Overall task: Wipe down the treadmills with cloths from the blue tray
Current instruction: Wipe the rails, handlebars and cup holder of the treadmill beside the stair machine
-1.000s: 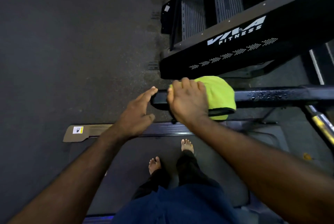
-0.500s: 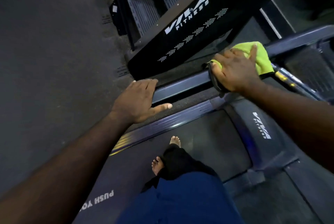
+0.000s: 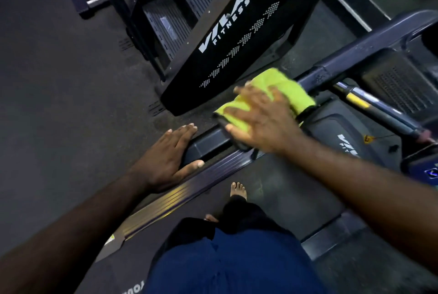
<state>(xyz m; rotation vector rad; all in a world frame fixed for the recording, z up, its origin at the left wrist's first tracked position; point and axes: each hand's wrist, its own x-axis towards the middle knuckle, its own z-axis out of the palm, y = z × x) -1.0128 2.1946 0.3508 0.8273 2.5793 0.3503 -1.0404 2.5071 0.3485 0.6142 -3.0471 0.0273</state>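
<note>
A lime-green cloth (image 3: 291, 90) is draped over the dark handrail (image 3: 208, 144) of the treadmill I stand on. My right hand (image 3: 263, 118) lies on top of the cloth with fingers spread and presses it onto the rail; the hand is motion-blurred. At the rail's near end my left hand (image 3: 166, 158) rests flat, fingers straight and thumb out to the side, holding nothing. The treadmill belt (image 3: 279, 189) runs under my bare feet. No blue tray is in view.
A black machine panel (image 3: 225, 40) marked VIVA FITNESS stands close beyond the handrail. The treadmill's ribbed side rail (image 3: 180, 194) runs below my left hand. A chrome bar with a yellow band (image 3: 369, 104) crosses at the right. Dark gym floor (image 3: 59, 104) spreads to the left.
My right hand slid the cloth along the handrail away from my left hand, then part of the way back. My left hand stayed at the rail's end. The view swung right.
</note>
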